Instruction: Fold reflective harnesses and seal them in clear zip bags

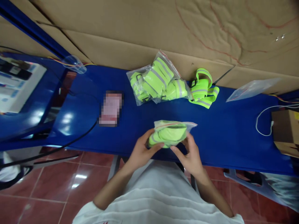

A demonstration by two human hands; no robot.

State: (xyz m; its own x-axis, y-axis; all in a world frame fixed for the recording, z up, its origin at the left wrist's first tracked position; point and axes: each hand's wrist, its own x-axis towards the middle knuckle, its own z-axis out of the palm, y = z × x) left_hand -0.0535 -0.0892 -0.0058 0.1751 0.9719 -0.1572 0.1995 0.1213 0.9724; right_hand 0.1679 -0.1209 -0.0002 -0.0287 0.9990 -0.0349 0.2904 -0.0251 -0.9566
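A clear zip bag (171, 133) stuffed with a neon-green reflective strap sits between both my hands above the near edge of the blue table (224, 130). My left hand (143, 150) pinches the bag's lower left side. My right hand (190, 153) grips its lower right side, fingers curled under it. Farther back lie three filled bags of green straps (155, 81) in a pile. A loose bundle of green straps (203, 89) rests just right of that pile.
An empty clear bag (251, 88) lies at the back right. A cardboard box (285, 130) with a white cable (263, 119) stands at the right edge. A blurred phone-sized object (111, 108) lies left of centre. Brown cardboard sheeting (149, 31) forms the backdrop. A black cable (70, 143) hangs off the table's left front.
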